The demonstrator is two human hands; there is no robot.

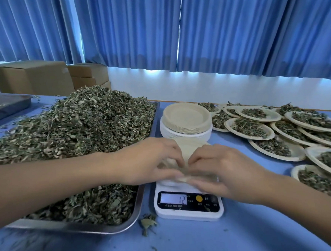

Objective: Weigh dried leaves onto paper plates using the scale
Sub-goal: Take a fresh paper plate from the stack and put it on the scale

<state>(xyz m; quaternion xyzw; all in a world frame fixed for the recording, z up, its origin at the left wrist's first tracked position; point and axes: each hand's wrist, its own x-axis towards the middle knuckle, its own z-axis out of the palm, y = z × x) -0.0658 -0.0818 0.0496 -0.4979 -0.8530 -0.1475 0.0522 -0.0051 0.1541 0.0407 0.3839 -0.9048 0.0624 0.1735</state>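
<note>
head view: your left hand [153, 160] and right hand [226, 172] both pinch a blurred, empty paper plate [185, 149] over the scale [188, 203], near centre. seat it flat and centred, then zero the display before reaching left for the dried leaves [74, 126].

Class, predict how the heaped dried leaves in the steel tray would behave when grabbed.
The heap of green dried leaves probably feels light and loose, being small flakes. Bits likely spill: stray leaves already lie on the blue tablecloth.
</note>
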